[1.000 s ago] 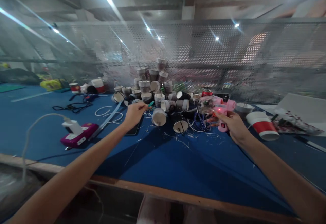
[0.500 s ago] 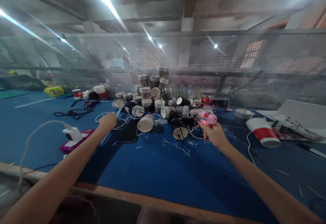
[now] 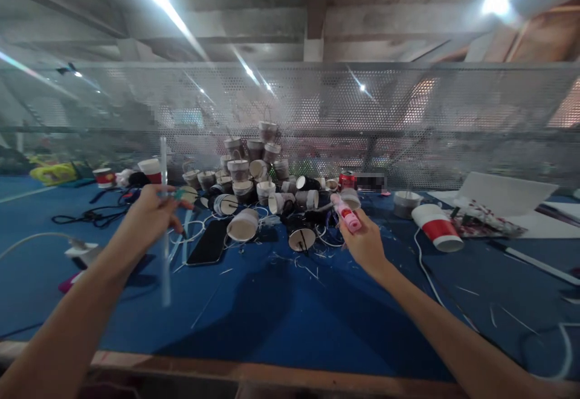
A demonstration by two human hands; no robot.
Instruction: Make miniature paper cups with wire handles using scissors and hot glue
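Observation:
My left hand is raised over the left of the blue table, its fingers pinched around a long translucent glue stick that stands nearly upright. Something small and teal shows by those fingertips, too blurred to name. My right hand is closed around a pink hot-glue gun, its front end pointing away from me toward the cups. Nearest to both hands are small cups wrapped in grey cord; one lies on its side, and a dark one lies with its mouth facing me.
Wrapped cups are piled against the perforated metal screen. A black phone lies near my left hand. A red can stands behind the gun. On the right lie a red-and-white paper cup and a white cable.
My left hand has lifted and turned, and the glue stick now stands upright in it. My right hand has tilted the pink glue gun. The view has shifted to the right.

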